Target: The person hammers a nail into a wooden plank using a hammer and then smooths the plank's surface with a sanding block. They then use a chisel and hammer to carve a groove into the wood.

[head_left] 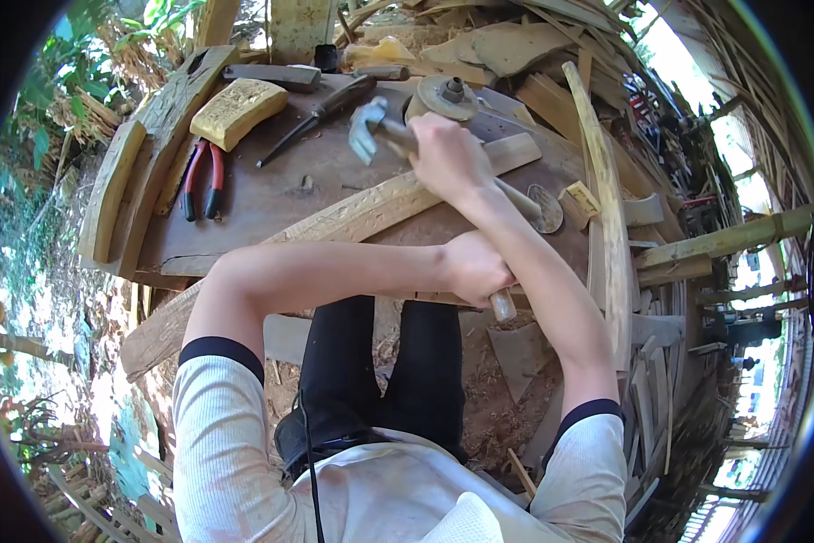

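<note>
My right hand (448, 158) grips a claw hammer (363, 136) whose pale metal head points left above the table. Its wooden handle passes through my fist. Below it, my left hand (478, 269) is closed around a tool with a wooden handle (504, 306), whose end sticks out below my fingers. The rest of that tool is hidden, so its kind does not show. My right forearm crosses over the left hand. A long wooden bar (362, 217) with rough tool marks lies slanting across the table, partly under my left forearm.
On the brown worktable (280, 213) lie red-and-black pliers (204, 181), a yellowish wood block (237, 111), a dark-handled pointed tool (316, 119) and a round metal piece (448, 96). A long wood strip (602, 208) runs along the right side. Scrap boards (507, 45) pile up behind.
</note>
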Demonstrator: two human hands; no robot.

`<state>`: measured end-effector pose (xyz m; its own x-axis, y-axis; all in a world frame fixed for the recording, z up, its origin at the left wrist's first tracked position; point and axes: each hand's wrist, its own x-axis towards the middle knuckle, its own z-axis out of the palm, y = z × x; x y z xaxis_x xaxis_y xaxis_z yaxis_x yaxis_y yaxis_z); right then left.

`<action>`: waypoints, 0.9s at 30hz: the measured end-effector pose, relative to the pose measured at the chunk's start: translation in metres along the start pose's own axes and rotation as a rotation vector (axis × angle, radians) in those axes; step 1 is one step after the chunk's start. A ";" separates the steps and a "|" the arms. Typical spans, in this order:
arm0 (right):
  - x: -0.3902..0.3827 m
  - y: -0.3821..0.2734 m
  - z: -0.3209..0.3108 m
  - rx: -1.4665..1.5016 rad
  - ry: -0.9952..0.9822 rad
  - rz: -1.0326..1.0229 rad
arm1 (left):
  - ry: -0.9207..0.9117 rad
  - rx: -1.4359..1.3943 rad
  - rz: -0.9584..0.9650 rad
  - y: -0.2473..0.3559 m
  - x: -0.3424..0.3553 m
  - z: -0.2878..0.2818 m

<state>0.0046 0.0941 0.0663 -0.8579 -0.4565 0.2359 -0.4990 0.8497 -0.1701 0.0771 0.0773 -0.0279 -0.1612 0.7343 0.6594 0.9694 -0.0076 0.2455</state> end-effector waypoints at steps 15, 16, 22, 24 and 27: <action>-0.123 0.112 -0.120 -0.197 0.535 0.274 | -0.002 -0.037 0.025 0.000 0.006 -0.005; -0.133 0.117 -0.115 -0.168 0.536 0.328 | 0.001 -0.042 0.024 -0.001 0.004 -0.004; -0.214 0.094 -0.103 0.360 0.605 0.503 | 0.107 -0.099 0.052 0.002 0.009 -0.013; -0.247 0.065 -0.096 0.795 0.537 0.654 | 0.147 -0.119 0.048 0.003 0.008 -0.021; -0.287 0.019 -0.073 1.126 0.568 0.571 | 0.207 -0.148 0.051 0.004 0.010 -0.031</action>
<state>0.2498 0.2605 0.0649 -0.9433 0.2791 0.1795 -0.1611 0.0878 -0.9830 0.0735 0.0642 0.0015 -0.1624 0.5762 0.8010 0.9418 -0.1515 0.3000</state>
